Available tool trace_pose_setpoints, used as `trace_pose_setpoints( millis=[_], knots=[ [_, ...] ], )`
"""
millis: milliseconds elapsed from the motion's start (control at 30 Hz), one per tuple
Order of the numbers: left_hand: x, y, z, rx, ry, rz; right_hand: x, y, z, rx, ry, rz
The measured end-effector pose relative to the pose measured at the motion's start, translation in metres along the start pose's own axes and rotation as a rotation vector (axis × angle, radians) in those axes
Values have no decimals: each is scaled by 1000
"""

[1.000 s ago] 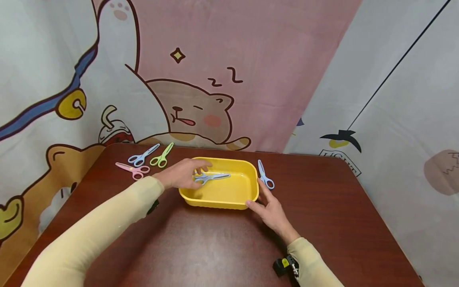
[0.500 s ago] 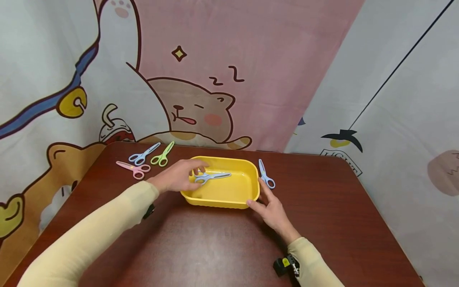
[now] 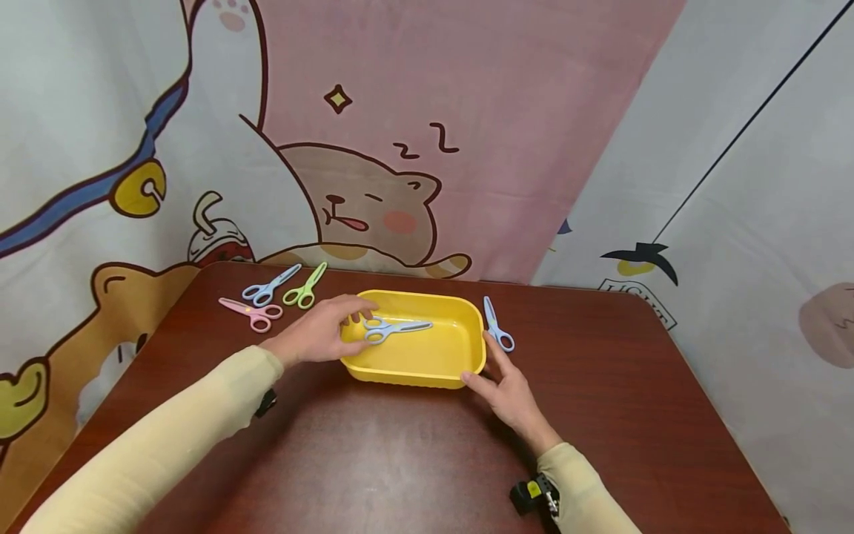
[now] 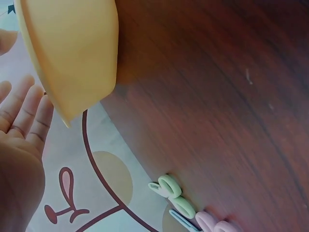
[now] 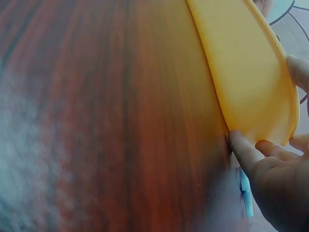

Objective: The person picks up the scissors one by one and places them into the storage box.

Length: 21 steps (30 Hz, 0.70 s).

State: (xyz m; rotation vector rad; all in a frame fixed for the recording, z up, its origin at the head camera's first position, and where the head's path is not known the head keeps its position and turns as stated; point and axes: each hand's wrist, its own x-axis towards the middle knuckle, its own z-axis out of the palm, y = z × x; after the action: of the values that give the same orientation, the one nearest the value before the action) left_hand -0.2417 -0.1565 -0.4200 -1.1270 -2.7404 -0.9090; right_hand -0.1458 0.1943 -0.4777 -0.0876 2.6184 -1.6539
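A yellow plastic tray (image 3: 427, 380) stands in the middle of the table, with a pair of light blue scissors (image 3: 407, 326) lying inside. My left hand (image 3: 327, 330) hovers over the tray's left end, fingers relaxed and apart from the scissors' handles. In the left wrist view the left fingers (image 4: 29, 108) extend beside the rim, holding nothing. My right hand (image 3: 507, 393) holds the tray's front right corner, thumb at the rim and fingers along the outer wall. The right wrist view shows one fingertip (image 5: 236, 137) low against the tray's base.
On the back left of the dark wood table (image 3: 387, 460) lie pink scissors (image 3: 256, 314), blue scissors (image 3: 267, 289) and green scissors (image 3: 303, 291). Another pair of blue scissors (image 3: 497, 330) lies just right of the tray. A printed cloth (image 3: 514, 133) hangs behind.
My left hand has drawn back to the left, away from the blue scissors in the tray, which stay put. My right hand keeps its place at the tray's corner.
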Motion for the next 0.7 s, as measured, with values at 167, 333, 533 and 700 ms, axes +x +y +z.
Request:
trace_pose_setpoints(
  millis=[167,333,533,700],
  knots=[
    [-5,-1,-2,-5,4,-19,0,1,0,2,-2,-6],
    [-11,-4,-4,-8,22,-28,0,2,0,7,-4,-13],
    [-20,-8,-7,-1,46,-59,0,1,-1,11,-7,-28],
    [-26,-11,-7,22,45,-98,-1,0,-2,10,-8,-25]
  ],
)
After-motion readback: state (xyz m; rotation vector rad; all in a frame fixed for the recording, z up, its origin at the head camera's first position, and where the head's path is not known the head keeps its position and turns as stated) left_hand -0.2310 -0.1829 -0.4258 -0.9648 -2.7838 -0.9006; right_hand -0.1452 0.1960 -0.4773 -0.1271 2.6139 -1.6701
